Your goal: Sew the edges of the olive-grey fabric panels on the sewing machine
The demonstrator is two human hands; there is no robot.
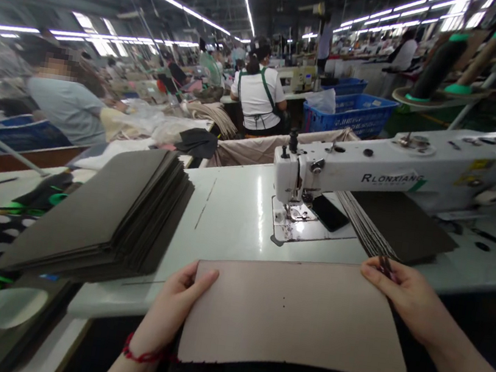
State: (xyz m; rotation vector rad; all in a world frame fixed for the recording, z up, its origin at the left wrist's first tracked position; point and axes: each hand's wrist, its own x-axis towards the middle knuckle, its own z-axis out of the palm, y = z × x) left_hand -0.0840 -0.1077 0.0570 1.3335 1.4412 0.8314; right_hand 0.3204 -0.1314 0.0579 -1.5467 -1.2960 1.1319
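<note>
A flat beige panel [298, 322] with rounded lower corners and two small dark dots lies across my lap at the table's front edge. My left hand [179, 296] grips its upper left corner, thumb on top. At the upper right corner, my right hand [403, 291] pinches the panel between thumb and fingers. A small dark metal tool [385, 265] shows between the right fingers; its kind is unclear. Beyond the panel stands a white sewing machine [347, 166], its needle area apart from the panel.
Left on the table is a tall stack of dark grey-brown panels [93, 201]. More panels [401, 226] lie under the machine arm, near a black phone [330, 213]. Thread cones [440, 65] stand upper right. A blue crate [350, 114] and co-workers [260, 98] are farther back.
</note>
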